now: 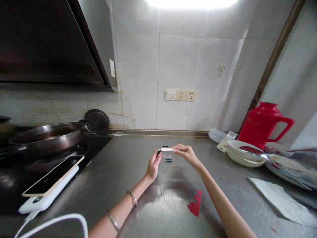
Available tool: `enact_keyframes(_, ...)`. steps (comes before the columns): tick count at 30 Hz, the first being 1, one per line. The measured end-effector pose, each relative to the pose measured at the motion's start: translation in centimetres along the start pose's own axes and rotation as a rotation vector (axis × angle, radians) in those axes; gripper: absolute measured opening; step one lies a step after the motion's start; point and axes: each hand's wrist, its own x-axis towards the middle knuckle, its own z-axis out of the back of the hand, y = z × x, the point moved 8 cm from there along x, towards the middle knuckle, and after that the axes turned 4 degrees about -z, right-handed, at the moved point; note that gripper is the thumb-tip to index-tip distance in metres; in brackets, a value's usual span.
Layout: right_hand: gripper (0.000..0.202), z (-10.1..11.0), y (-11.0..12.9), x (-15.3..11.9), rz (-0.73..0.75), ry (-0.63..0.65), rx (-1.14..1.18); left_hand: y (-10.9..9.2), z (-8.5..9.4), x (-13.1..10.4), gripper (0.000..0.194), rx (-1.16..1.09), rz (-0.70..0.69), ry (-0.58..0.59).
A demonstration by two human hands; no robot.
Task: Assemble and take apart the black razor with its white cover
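My left hand [153, 165] is closed in a pinch on a small dark piece [158, 152] with a shiny end, too small to name. From the other side, my right hand [184, 152] pinches the end of a short white bar [166, 149]. The bar spans the gap between my hands, its left end meeting the dark piece; I cannot tell whether they are joined. Just beyond it, a small black strip [165, 146] lies on the metal counter [138, 145]. Beneath the bar sits a small clear piece with dark green bands [168, 159].
At left, a steel pan [47, 138] stands on the stove, near a phone [54, 175] on a white power bank [49, 195] with a cable. On the right are a red thermos jug [260, 124], bowls [245, 160] and a white napkin [282, 201].
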Motion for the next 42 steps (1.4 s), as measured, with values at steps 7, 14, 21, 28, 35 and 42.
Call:
enact_keyframes(7, 0.033, -0.1, -0.2, 0.1, -0.01, -0.021, 0.019, 0.4, 0.2, 0.1, 0.035, 0.019, 0.024, -0.015)
enact_keyframes(14, 0.036, 0.1, -1.0, 0.2, -0.038, -0.039, -0.031, 0.4, -0.1, 0.0, 0.034, 0.003, 0.034, 0.008)
enact_keyframes(21, 0.035, 0.0, 1.2, -0.1, 0.001, -0.033, -0.104, 0.0, -0.5, -0.1, 0.034, 0.032, 0.032, 0.04)
enact_keyframes(28, 0.036, -0.1, 1.8, -0.3, 0.029, -0.032, -0.112, 0.0, -0.5, -0.1, 0.03, 0.071, 0.013, 0.063)
enact_keyframes(35, 0.044, 1.4, -1.3, 0.5, -0.054, -0.217, -0.025, 0.1, -0.1, -0.1, 0.03, 0.126, -0.002, -0.016)
enact_keyframes(42, 0.062, -0.5, -2.4, 0.2, -0.237, -0.221, 0.426, 0.9, 0.6, 0.0, 0.032, 0.206, 0.053, -0.071)
